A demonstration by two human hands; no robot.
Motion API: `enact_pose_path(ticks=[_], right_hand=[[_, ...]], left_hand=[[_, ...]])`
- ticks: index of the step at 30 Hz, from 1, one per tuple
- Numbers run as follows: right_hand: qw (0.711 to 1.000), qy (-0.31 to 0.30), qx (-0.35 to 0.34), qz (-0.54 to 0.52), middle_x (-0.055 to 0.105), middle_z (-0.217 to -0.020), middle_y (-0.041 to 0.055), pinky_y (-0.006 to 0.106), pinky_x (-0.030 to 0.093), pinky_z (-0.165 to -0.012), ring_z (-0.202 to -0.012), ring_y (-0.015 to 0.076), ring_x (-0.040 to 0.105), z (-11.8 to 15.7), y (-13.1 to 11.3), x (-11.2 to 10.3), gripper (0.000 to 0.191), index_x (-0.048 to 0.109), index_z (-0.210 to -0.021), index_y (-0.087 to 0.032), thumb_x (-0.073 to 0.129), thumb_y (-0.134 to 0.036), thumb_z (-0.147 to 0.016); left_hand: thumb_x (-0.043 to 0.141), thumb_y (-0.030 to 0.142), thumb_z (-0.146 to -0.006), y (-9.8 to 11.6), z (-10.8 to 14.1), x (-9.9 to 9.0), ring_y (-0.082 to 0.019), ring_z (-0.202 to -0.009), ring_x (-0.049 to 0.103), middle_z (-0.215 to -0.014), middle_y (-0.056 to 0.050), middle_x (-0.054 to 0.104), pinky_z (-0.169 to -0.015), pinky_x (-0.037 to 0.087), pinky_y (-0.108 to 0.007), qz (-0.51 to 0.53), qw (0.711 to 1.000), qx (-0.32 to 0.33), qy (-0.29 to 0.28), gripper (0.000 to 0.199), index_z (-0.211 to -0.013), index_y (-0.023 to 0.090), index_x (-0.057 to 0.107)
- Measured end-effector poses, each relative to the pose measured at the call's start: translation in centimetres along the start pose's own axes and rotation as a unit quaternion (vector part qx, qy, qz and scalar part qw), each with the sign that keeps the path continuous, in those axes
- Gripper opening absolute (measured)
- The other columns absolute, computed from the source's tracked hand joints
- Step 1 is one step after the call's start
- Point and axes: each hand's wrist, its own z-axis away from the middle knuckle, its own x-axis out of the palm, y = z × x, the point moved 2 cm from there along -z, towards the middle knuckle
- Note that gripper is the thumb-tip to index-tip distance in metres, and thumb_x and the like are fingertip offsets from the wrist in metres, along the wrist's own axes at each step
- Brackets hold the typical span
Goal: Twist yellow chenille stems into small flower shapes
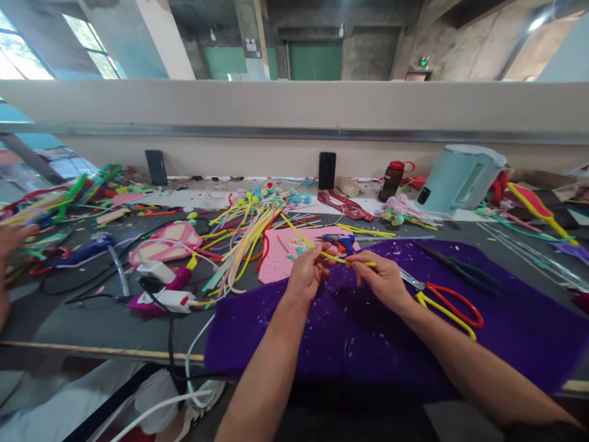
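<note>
A thin yellow pipe cleaner (297, 229) runs slantwise between my hands above a purple cloth (257, 325). My left hand (307, 273) pinches it near the middle, fingertips turned up. Its right end sits in the closed fingertips of my right hand (381, 279). Just behind the hands, a blue glue gun (346, 242) lies by a pink sheet (272, 247) with small scraps on it. To the right of my right hand are scissors (453, 304) with one red and one yellow handle. Dark pliers (462, 268) rest beyond them on the cloth.
Bundled colourful pipe cleaners (248, 239) spread left of centre. A power strip (159, 294) with plugs and cables lies near the front left edge, beside another glue gun (94, 252). A kettle (460, 178), a bottle (392, 181) and phones stand behind. Another person's hand (13, 242) shows far left.
</note>
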Motion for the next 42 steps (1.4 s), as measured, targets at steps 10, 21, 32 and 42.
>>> enact_pose_path(ticks=[10,21,32,42], right_hand=[[0.981,0.024,0.163,-0.101,0.06,-0.059,0.0017,0.02,0.022,-0.039,-0.043,0.0077,0.042,-0.3,2.1,-0.2,0.03,0.063,-0.093,-0.014,0.058,-0.037,-0.074],[0.969,-0.149,0.196,-0.006,0.057,-0.059,-0.0019,0.021,0.035,-0.046,-0.045,0.0077,0.046,-0.4,1.8,0.4,0.021,0.061,-0.068,-0.016,0.055,-0.036,-0.071],[0.929,-0.297,0.22,-0.02,0.053,-0.054,-0.002,0.019,0.034,-0.041,-0.042,0.0074,0.044,0.6,1.3,1.4,0.025,0.058,-0.065,-0.016,0.054,-0.039,-0.073],[0.937,-0.27,0.21,-0.066,0.059,-0.06,0.0031,0.019,0.03,-0.04,-0.044,0.0077,0.048,-0.2,1.2,-0.2,0.038,0.062,-0.076,-0.012,0.046,-0.047,-0.078]], left_hand=[[0.053,0.033,-0.076,-0.4,0.3,0.2,-0.008,-0.05,0.057,-0.08,-0.008,0.066,-0.038,0.036,-0.014,-0.066,0.997,-0.013,-0.039,0.027,-0.09,0.012,0.063],[0.052,0.039,-0.075,0.0,0.5,-0.1,-0.007,-0.051,0.054,-0.079,-0.009,0.066,-0.04,0.034,-0.014,-0.09,0.995,0.027,-0.02,0.032,-0.09,0.013,0.063],[0.051,0.042,-0.073,1.0,0.7,-0.8,-0.006,-0.045,0.049,-0.074,-0.007,0.065,-0.039,0.03,-0.016,-0.091,0.994,0.058,-0.003,0.034,-0.089,0.013,0.062],[0.055,0.041,-0.071,0.9,0.6,-1.2,-0.004,-0.041,0.044,-0.061,-0.001,0.057,-0.038,0.027,-0.016,-0.04,0.998,0.04,-0.01,0.033,-0.086,0.013,0.062]])
